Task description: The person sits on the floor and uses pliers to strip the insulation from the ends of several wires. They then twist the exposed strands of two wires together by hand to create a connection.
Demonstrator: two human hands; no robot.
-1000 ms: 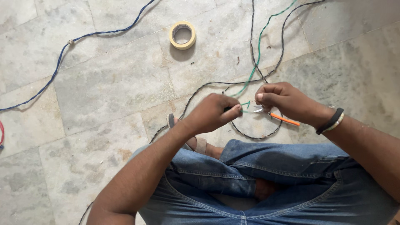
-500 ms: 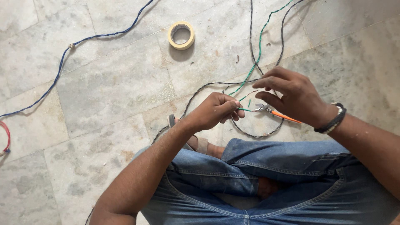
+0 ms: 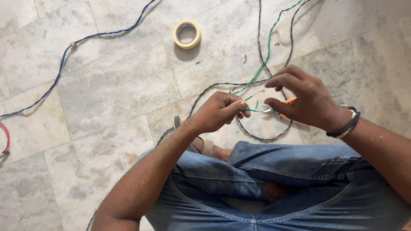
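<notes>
Thin green insulated wire (image 3: 251,109), pinched over the grey marble floor (image 3: 107,85) before the crossed legs.

The left hand (image 3: 218,113) pinches its end between thumb and forefinger; the right hand (image 3: 308,102) grips a small orange-handled metal tool (image 3: 280,107), remaining fingers spread. Light, limp and probably slippery, the wire seems best gripped near its end. The held end lies roughly left-right; the rest runs away up-right, past the cream tape roll (image 3: 187,34).

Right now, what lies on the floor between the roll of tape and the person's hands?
In the head view, bare marble floor and a black wire lie between the tape roll and the left hand.
</notes>
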